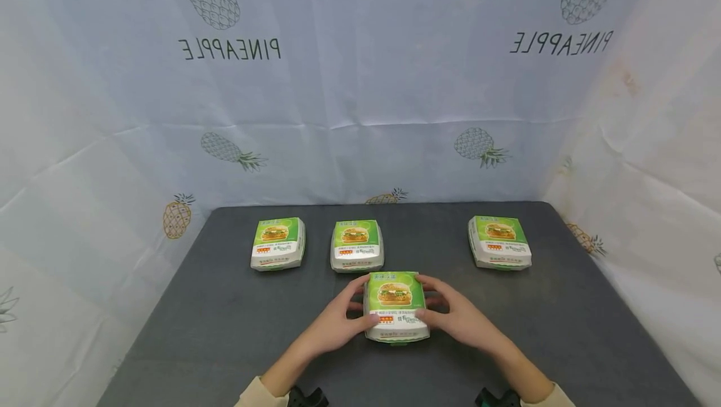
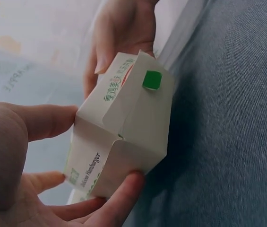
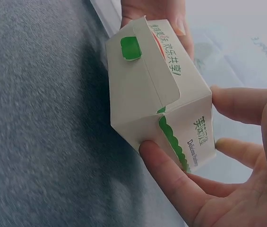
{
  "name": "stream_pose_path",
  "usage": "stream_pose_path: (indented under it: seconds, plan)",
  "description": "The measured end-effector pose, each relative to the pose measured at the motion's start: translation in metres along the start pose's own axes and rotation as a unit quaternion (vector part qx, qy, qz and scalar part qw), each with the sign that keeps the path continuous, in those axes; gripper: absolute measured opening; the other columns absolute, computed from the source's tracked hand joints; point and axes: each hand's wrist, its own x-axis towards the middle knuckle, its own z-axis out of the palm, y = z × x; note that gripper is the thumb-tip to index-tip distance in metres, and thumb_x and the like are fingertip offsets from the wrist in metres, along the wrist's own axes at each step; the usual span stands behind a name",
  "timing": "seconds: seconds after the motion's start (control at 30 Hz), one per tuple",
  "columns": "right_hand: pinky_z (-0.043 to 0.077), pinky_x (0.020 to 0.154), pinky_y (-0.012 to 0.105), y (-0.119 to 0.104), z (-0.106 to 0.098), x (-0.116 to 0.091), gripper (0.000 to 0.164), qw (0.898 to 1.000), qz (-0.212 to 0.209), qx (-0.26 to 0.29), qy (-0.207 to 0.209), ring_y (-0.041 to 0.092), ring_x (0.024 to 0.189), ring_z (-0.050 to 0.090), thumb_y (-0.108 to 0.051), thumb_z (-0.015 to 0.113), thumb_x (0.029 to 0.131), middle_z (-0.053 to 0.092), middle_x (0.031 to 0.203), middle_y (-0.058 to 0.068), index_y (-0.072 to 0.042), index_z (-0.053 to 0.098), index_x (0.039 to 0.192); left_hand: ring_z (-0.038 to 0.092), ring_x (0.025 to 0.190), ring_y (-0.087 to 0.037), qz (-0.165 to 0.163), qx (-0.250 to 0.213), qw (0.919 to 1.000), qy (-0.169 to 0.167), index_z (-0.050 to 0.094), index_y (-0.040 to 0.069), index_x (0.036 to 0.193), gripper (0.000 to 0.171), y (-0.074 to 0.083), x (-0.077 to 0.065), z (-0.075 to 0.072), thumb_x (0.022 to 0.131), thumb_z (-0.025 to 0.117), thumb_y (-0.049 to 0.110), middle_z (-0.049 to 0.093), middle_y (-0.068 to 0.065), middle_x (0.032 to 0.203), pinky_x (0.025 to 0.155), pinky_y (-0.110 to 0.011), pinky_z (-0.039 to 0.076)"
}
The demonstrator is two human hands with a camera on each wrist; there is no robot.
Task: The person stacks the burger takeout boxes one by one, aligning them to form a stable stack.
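Note:
A closed white-and-green hamburger box (image 1: 396,307) with a burger picture on its lid is between both hands, near the middle of the dark table. My left hand (image 1: 342,317) grips its left side, thumb at the front corner and fingers spread along the side wall. On the opposite side my right hand (image 1: 456,314) grips it the same way. From the left wrist, the box (image 2: 138,109) shows its front face with a green tab, close over the table. The right wrist view has the same box (image 3: 147,85), with fingertips pressed on its side panel and edges.
Three matching boxes stand in a row farther back: one at left (image 1: 278,244), one near the centre (image 1: 357,246) just behind the held box, and one at right (image 1: 499,243). White pineapple-print cloth (image 1: 360,94) walls the table (image 1: 225,344) at the back and sides.

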Motion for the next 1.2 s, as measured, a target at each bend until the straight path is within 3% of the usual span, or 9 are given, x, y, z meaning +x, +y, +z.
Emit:
stream_pose_path:
  seconds: [0.37, 0.6, 0.87, 1.03, 1.2]
  plan:
    - [0.055, 0.081, 0.033, 0.007, 0.009, 0.001, 0.073, 0.999, -0.010, -0.031, 0.000, 0.036, 0.118, 0.060, -0.031, 0.070, 0.099, 0.047, 0.144, 0.024, -0.005, 0.035, 0.157, 0.061, 0.115, -0.029, -0.002, 0.007, 0.9999, -0.011, 0.031, 0.016, 0.159, 0.075, -0.010, -0.003, -0.003, 0.098, 0.071, 0.032, 0.044, -0.018, 0.145, 0.085, -0.038, 0.053]
    - [0.053, 0.088, 0.045, 0.001, -0.001, -0.002, 0.070, 0.998, -0.002, -0.068, 0.007, 0.039, 0.122, 0.058, -0.034, 0.069, 0.099, 0.044, 0.147, 0.025, -0.009, 0.037, 0.157, 0.055, 0.122, -0.034, -0.003, 0.028, 0.9996, 0.006, 0.034, 0.016, 0.159, 0.075, -0.006, -0.005, -0.005, 0.096, 0.072, 0.035, 0.040, -0.019, 0.147, 0.084, -0.033, 0.055]
    - [0.053, 0.088, 0.048, -0.005, -0.026, -0.008, 0.068, 0.990, 0.011, -0.131, 0.042, 0.036, 0.122, 0.058, -0.039, 0.069, 0.098, 0.046, 0.149, 0.022, -0.011, 0.042, 0.155, 0.046, 0.131, -0.034, 0.018, 0.038, 0.9990, 0.012, 0.032, 0.014, 0.160, 0.083, -0.006, 0.001, -0.003, 0.093, 0.076, 0.035, 0.034, -0.014, 0.151, 0.090, -0.038, 0.056]
    - [0.053, 0.092, 0.050, -0.006, -0.042, -0.014, 0.064, 0.984, -0.019, -0.158, 0.083, 0.039, 0.122, 0.058, -0.037, 0.068, 0.099, 0.048, 0.148, 0.020, -0.007, 0.046, 0.152, 0.047, 0.131, -0.031, 0.026, 0.038, 0.9989, 0.001, 0.031, 0.013, 0.160, 0.085, -0.008, 0.004, -0.002, 0.093, 0.077, 0.034, 0.029, -0.014, 0.156, 0.093, -0.041, 0.055]
    - [0.054, 0.093, 0.049, -0.004, -0.058, -0.018, 0.059, 0.971, -0.047, -0.194, 0.135, 0.042, 0.122, 0.058, -0.031, 0.067, 0.101, 0.051, 0.145, 0.022, -0.002, 0.049, 0.148, 0.049, 0.130, -0.030, 0.029, 0.034, 0.9990, -0.004, 0.030, 0.010, 0.160, 0.086, -0.010, 0.005, -0.002, 0.092, 0.078, 0.034, 0.026, -0.014, 0.158, 0.094, -0.042, 0.055]
